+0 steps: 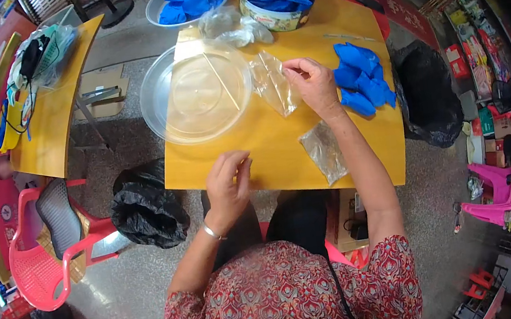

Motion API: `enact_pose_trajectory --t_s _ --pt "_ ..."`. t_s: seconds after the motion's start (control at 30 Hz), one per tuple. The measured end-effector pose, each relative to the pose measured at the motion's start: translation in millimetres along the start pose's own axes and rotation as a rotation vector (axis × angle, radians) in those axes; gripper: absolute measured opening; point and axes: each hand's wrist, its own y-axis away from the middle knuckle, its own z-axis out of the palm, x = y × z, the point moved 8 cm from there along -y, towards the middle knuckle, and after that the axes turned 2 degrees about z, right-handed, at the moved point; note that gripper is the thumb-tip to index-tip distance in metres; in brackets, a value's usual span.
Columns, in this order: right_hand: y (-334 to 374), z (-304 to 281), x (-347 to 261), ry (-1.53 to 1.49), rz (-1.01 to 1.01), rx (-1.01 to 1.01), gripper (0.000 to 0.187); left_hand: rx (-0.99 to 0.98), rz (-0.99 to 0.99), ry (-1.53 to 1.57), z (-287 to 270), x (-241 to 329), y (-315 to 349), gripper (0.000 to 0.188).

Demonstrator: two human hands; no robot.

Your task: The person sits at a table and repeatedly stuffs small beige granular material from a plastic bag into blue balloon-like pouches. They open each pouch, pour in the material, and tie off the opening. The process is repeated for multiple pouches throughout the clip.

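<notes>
My right hand is above the yellow wooden table, pinching the edge of a small clear plastic bag between thumb and fingers. My left hand hovers at the table's near edge, fingers loosely curled, thumb a little apart, nothing visible in it. Left of the bag sits a wide clear round plastic basin, a thin pale stick lying in it. A second clear bag lies under my right forearm. Several crumpled blue gloves form a pile right of my right hand.
A round tin and a clear bowl, both holding blue gloves, stand at the back beside crumpled clear plastic. Black-bagged bins flank the table, left and right. A pink chair stands at left.
</notes>
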Motion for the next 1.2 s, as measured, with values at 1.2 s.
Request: enact_pose_trajectory --t_s 1.2 --pt "-206.1 59.6 111.1 0.818 -0.159 -0.769 0.027 -0.061 0.086 -0.033 -6.2 -45.0 -7.5 0.028"
